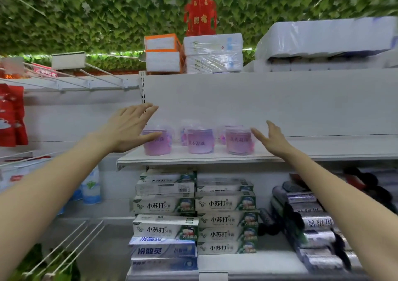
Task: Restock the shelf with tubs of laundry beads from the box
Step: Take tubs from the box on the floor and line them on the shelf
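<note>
Three purple tubs of laundry beads stand in a front row on the white shelf [323, 151]: a left tub [158, 146], a middle tub [200, 142] and a right tub [239, 141]. More tubs show faintly behind them. My left hand [129, 125] is open with fingers spread, just left of and partly in front of the left tub. My right hand [273, 138] is open, close beside the right tub on its right. Neither hand holds anything. The box is not in view.
Below the shelf lie stacked toothpaste cartons [193, 211] and silver rolls [312, 227]. Wrapped paper packs [213, 53] and an orange box [162, 52] sit on top. Red bags [11, 114] hang at left. White wire racks [71, 82] jut out at left.
</note>
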Motion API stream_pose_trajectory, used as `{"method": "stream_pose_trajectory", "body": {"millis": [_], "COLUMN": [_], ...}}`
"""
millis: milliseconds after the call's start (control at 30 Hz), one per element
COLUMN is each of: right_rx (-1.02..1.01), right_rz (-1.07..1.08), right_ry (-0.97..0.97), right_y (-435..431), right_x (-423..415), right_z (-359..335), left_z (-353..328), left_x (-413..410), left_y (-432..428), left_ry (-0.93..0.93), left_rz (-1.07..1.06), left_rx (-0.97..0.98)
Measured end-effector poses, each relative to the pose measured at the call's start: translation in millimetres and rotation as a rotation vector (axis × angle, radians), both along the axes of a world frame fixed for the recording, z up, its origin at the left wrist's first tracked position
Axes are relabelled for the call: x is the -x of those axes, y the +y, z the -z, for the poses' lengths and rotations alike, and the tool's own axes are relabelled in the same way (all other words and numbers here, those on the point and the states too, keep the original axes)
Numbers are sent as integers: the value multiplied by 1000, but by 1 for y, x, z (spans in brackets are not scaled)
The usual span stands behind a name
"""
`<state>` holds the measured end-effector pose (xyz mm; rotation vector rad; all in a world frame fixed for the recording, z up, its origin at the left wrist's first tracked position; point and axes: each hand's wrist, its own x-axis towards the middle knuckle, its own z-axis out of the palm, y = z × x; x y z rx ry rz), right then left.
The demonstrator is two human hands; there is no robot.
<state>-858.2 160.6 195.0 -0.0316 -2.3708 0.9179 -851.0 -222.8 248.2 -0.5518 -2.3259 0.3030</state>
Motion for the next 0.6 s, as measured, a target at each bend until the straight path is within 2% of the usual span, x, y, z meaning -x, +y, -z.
{"method": "stream_pose_trajectory", "body": {"millis": [133,333,433,600], "right_rx": [-292,-696,-794,-827], "right_rz": [167,311,342,360], "right_ry": [52,-13,-62,-117], "right_y": [-5,-25,-31,-32], "right_x": [-22,-55,-68,-87], "right_z": [0,19,34,56], "left_z": [6,33,50,80], "left_x": [-3,-7,-10,-9], "left_y": [5,19,25,31], "left_ry": [27,55,20,-59], "left_rz": [19,89,113,88], "left_rx": [-16,-36,-61,-49]}}
